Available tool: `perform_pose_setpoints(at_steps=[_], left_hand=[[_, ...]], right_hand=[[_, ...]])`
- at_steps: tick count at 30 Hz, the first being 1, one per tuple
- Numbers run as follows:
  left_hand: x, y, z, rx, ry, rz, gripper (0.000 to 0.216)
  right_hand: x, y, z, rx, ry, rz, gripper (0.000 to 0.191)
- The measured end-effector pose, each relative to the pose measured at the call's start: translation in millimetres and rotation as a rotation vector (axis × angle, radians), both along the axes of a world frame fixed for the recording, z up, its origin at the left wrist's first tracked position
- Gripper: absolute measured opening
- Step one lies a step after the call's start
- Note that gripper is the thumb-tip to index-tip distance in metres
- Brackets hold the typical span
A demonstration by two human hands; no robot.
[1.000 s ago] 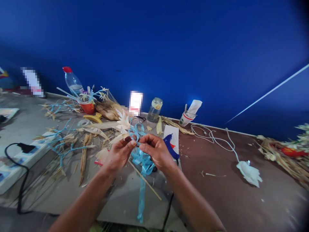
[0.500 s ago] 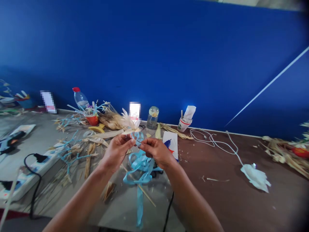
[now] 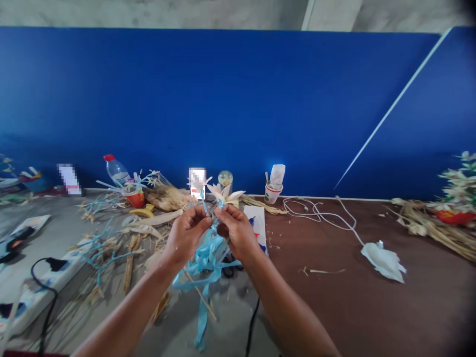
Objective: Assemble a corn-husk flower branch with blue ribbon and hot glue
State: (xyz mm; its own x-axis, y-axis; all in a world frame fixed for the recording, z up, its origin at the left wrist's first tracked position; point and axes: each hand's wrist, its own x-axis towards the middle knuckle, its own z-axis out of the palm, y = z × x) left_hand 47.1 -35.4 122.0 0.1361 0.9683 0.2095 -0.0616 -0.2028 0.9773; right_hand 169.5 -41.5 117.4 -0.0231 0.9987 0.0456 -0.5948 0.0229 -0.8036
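Note:
My left hand [image 3: 189,232] pinches a thin blue-wrapped stem [image 3: 203,201], with a small pale flower [image 3: 202,182] at its tip. Close beside it, my right hand [image 3: 238,232] grips the base of a larger cream flower [image 3: 229,194], its pointed petals spread above the fingers. The two hands nearly touch, and the fingers hide where the stems meet. Directly below them lies a loose heap of light blue ribbon [image 3: 208,255]; one strip trails toward the front table edge. A thin stick [image 3: 206,303] pokes out from under the heap.
Dried husks and blue-wrapped twigs [image 3: 100,253] cover the left side, beside a power strip [image 3: 69,275]. A glass jar [image 3: 225,179], a lit phone [image 3: 197,177] and a white cup [image 3: 273,193] stand by the blue partition [image 3: 241,99]. A white cable [image 3: 316,210] lies right.
My hands have turned the flowers more upright and spread them apart, so a small flower on a blue stem now shows beside the larger one. The view has tilted up.

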Motion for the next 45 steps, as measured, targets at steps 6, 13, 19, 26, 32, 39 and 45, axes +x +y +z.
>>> perform_pose_setpoints(at_steps=[6,13,19,26,32,39,45], left_hand=[[-2,11,12.1,0.039,-0.108,-0.017,0.016],[-2,6,55.5,-0.018,-0.316,-0.110,0.014],[-16,9,83.2,0.024,-0.415,-0.141,0.005],[-58,19,68.8,0.063,-0.500,-0.027,0.013],[-79,43,43.7,-0.097,-0.607,0.076,0.013],[-68,49,66.8,-0.058,-0.562,-0.027,0.011],[-56,46,61.2,-0.091,-0.573,-0.148,0.007]], right_hand=[[8,-1,3.0,0.048,-0.030,0.133,0.025],[15,-2,4.8,0.133,-0.099,0.105,0.024],[29,-3,5.5,0.256,-0.290,0.264,0.027],[53,25,-9.7,0.216,-0.682,-0.534,0.017],[88,53,-28.4,0.206,-0.818,-0.761,0.024],[33,14,1.1,0.548,-1.266,-0.264,0.070],[-43,6,-10.1,0.411,-1.051,0.159,0.036]])
